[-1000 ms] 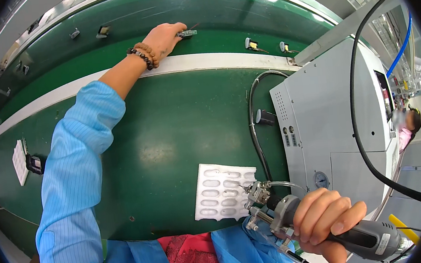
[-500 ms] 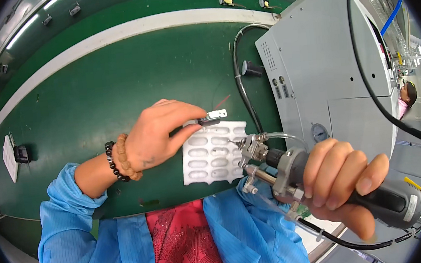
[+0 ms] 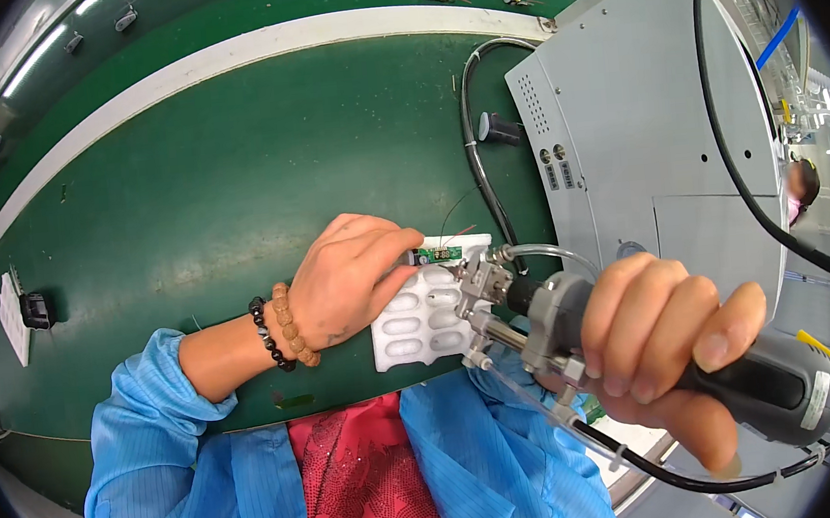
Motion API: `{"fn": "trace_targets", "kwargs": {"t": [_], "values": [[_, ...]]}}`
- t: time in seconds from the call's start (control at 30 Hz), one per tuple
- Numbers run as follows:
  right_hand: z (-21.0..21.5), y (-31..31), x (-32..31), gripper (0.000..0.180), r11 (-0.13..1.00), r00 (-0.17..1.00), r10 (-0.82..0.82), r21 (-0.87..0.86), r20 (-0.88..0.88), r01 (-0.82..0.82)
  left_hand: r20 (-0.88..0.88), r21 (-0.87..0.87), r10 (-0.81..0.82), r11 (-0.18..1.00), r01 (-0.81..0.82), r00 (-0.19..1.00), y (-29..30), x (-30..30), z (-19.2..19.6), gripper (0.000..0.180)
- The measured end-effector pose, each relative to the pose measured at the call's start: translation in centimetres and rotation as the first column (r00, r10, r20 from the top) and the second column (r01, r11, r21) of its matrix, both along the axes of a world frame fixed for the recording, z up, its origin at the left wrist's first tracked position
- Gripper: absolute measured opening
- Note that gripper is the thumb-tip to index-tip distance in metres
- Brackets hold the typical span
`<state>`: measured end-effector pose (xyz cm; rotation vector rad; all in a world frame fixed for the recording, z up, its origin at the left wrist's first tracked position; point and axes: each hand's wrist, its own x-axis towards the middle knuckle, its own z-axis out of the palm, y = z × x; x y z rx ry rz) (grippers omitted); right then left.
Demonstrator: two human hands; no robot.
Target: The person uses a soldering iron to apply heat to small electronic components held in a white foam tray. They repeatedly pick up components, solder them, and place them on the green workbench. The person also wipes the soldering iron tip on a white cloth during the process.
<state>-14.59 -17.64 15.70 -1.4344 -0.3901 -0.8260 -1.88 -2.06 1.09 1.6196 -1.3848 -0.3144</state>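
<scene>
My left hand [image 3: 346, 277], with bead bracelets at its wrist, is closed in a pinch on a small green circuit board [image 3: 440, 255]. Thin wires rise near the board. Under it lies a white moulded tray [image 3: 414, 360] with rows of oval hollows. My right hand [image 3: 654, 337] wraps round a grey-black powered screwdriver [image 3: 777, 395], held slanting with its metal head towards the tray. The driver's tip is close beside the board's right end; whether they touch I cannot tell.
A large grey machine [image 3: 659, 119] stands at the right on the green table [image 3: 230, 176]. A black cable [image 3: 469, 136] runs along it, past a small dark cylinder [image 3: 500, 130]. At the far left are a white block [image 3: 14, 321] and a black part [image 3: 38, 312]. Another person [image 3: 803, 186] is at the right edge.
My left hand has moved right and nearer to me, turning the piece so its green board side shows. The driver's tip and the board are now closer together.
</scene>
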Motion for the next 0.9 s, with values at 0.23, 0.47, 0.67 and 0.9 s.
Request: {"fn": "trace_targets", "kwargs": {"t": [0.23,0.47,0.67,0.9], "values": [[-1.0,-0.1,0.9,0.057,1.000,1.000,0.004,-0.021,-0.029,-0.004,-0.021,-0.047,-0.011,0.999,0.010,1.000,-0.3,-0.2,-1.1,0.036],[-2.0,0.0,1.9,0.057,1.000,0.999,0.007,-0.017,-0.050,-0.008,-0.034,-0.045,-0.005,0.999,0.004,0.999,-0.2,0.3,-1.5,0.033],[-1.1,0.9,2.3,0.050,0.999,0.995,-0.007,-0.036,-0.102,0.004,-0.050,-0.074,-0.026,0.997,0.023,0.998,0.0,0.1,-0.9,0.033],[-0.4,1.0,3.5,0.045,1.000,0.981,0.011,-0.026,-0.192,-0.016,-0.085,-0.060,-0.037,0.998,0.032,0.996,0.2,0.3,-0.5,0.033]]}}
